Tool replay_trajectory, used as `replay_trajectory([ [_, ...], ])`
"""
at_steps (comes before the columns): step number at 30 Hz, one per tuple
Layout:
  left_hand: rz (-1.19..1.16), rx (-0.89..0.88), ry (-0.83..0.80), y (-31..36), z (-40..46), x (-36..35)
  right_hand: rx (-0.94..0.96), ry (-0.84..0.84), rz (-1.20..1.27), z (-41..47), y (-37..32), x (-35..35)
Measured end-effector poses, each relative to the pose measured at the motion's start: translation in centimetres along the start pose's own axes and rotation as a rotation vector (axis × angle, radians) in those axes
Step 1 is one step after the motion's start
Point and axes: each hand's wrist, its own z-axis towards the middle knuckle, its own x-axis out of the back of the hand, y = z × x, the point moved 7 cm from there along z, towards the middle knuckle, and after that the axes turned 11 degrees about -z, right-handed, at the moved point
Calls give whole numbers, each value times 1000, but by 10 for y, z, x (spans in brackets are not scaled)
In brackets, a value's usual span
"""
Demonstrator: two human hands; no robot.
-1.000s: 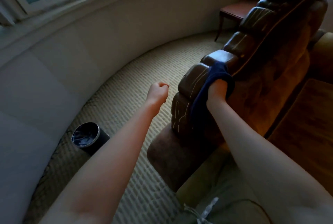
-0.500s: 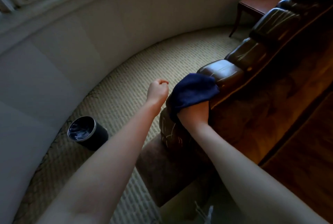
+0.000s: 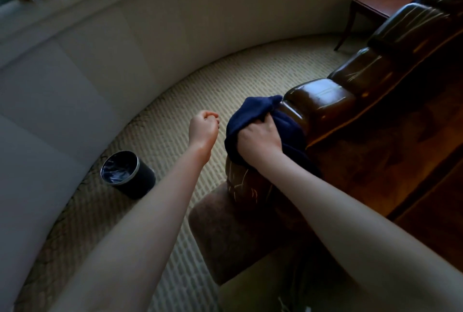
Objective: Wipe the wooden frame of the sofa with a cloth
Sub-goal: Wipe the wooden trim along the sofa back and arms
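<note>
Since half a second earlier, the right hand (image 3: 259, 137) had slid the cloth (image 3: 253, 113) down the frame (image 3: 323, 103) toward its lower-left end, at the centre of the frame. Its fingers gripped the bunched cloth, pressing it on the wood. Left hand (image 3: 203, 127) hung fisted, holding nothing, beside it. A bin (image 3: 127, 173) stood at lower left.

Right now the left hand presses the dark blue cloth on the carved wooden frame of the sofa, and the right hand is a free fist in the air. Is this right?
Not quite: the hands are swapped. In the head view the right hand presses the dark blue cloth on the carved wooden frame of the sofa, and the left hand is a free fist in the air.
</note>
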Motion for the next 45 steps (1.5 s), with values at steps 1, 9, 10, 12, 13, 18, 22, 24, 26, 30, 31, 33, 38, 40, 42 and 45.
replay_trajectory([
  [1,0,1,-1,-1,-1,1,-15,-8,15,-2,4,0],
  [9,22,-43,-8,13,-8,12,-391,-88,313,29,104,-7],
  [10,25,-47,5,16,-8,15,-380,-82,276,29,99,-6],
  [12,36,-54,18,20,-6,16,-305,-57,201,25,75,-2],
  [13,42,-52,16,21,-6,13,-246,-39,160,21,58,-1],
  [18,40,-55,-16,21,-10,-5,27,66,-8,-12,-8,-7],
  [22,59,-72,-32,17,-16,-7,-51,107,116,-20,19,-12],
  [24,79,-106,-19,19,-20,-10,-171,153,184,-12,48,-7],
  [26,124,-158,-17,25,-27,-19,-262,117,262,-2,79,-10],
  [30,238,-246,-67,41,-39,-61,-297,65,436,8,110,-17],
  [31,270,-258,-85,45,-41,-74,-300,91,441,5,110,-18],
  [33,321,-277,-101,50,-43,-96,-337,184,428,-13,107,-19],
  [38,352,-366,-106,58,-45,-125,-439,411,410,-57,111,-28],
  [40,305,-311,-74,56,-37,-126,-465,404,418,-49,119,-27],
  [42,225,-193,0,52,-29,-125,-513,288,455,-29,136,-31],
  [45,201,-94,151,47,-25,-124,-593,97,506,2,170,-45],
])
